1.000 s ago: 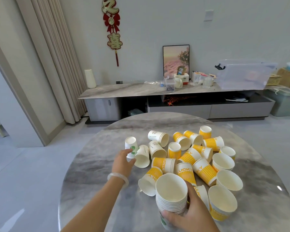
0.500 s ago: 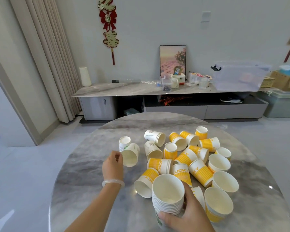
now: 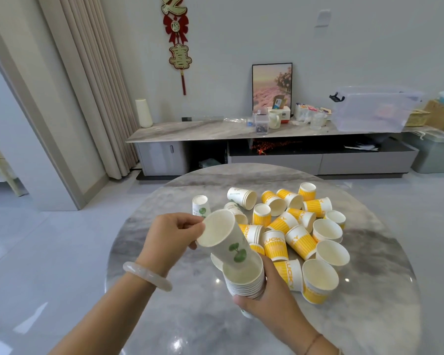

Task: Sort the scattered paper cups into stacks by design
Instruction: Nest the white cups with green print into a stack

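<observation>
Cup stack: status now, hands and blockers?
Left hand tilting green-leaf cup into stack. Right hand holds stack. Nothing blocking; yellow cups unsorted.

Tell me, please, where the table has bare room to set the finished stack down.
The round table is bare along its left edge beside the left hand, and near the front edge below the right hand. The yellow cups crowd the centre-right, upright green-leaf cup marking their left.

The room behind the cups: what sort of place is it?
Most likely a home living room: a low media cabinet, floor-length curtains and a red festive wall ornament.
</observation>
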Demonstrator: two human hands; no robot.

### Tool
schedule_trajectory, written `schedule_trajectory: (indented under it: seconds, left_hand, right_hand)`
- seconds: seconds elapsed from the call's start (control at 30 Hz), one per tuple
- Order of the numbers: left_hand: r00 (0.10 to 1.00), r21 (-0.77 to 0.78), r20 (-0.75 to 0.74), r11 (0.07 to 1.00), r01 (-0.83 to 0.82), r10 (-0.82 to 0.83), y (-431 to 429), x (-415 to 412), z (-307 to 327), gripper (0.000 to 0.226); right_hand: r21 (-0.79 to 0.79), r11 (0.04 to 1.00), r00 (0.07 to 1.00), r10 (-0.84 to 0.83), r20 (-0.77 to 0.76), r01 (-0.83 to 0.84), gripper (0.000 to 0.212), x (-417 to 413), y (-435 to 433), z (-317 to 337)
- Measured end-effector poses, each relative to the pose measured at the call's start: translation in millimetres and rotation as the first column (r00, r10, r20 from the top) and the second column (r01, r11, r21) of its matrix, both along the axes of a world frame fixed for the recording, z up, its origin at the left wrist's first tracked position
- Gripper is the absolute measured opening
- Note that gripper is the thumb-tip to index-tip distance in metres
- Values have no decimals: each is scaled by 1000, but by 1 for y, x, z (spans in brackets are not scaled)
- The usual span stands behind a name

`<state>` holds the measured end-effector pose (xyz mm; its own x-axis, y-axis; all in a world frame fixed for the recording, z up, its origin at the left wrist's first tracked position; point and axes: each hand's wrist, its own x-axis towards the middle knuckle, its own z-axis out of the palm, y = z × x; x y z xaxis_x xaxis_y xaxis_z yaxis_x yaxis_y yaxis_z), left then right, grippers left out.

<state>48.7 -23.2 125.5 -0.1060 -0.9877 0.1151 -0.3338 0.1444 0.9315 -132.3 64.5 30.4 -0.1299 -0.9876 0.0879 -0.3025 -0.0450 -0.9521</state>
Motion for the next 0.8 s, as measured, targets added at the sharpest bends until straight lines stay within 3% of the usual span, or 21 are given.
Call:
schedule_trajectory:
  seconds: [0.17, 0.5, 0.63, 0.73, 0.8]
  left_hand:
    - [986, 17, 151, 997, 73, -75, 17, -16, -2, 19]
    - [929, -133, 368, 991, 6, 44, 23, -44, -30, 13]
    - [880, -188, 473, 973, 138, -33, 22, -46, -42, 15]
    - [932, -151, 354, 979, 139, -77, -6, -38, -54, 25]
    - [963, -180, 266, 984, 14, 35, -45, -30, -65, 11]
  right_hand:
    - [-33, 999, 1000, 7, 13, -7, 69, -1, 3, 4]
    - [-44, 999, 999, -2, 50, 4, 70, 2, 0, 2]
    - [-14, 999, 997, -30, 67, 31, 73, -2, 0, -3]
    - [-18, 999, 998, -47, 48, 48, 72, -5, -1, -6]
    - [-14, 999, 997, -50, 59, 51, 71, -7, -2, -2]
